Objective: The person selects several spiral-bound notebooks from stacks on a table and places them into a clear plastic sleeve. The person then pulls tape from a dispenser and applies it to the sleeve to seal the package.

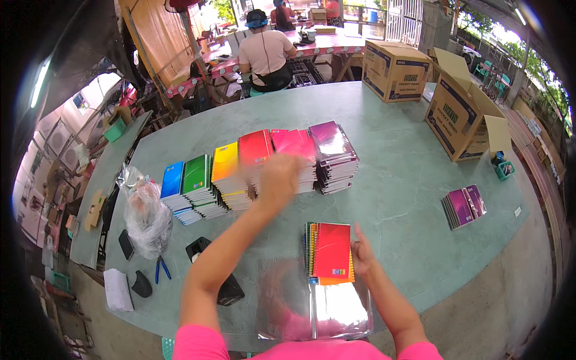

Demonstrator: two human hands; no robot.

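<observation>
My right hand (362,254) holds a seemingly part-gathered notebook bundle (332,247); beyond it, stacks (253,144) remain; whether my left hand (281,181) grips, I can't tell.

Here's the green surface (408,180), well loaded | far middle: spiral-notebook stacks (254,144) in a row, blue through purple | right: closed carton (396,71), open carton (465,117), purple notebooks (460,207), small green basket (505,171) | left: crumpled clear bag (147,219), blue-handled pliers (158,272), white paper (118,290) | near edge: glossy plastic sleeves (279,300)
</observation>
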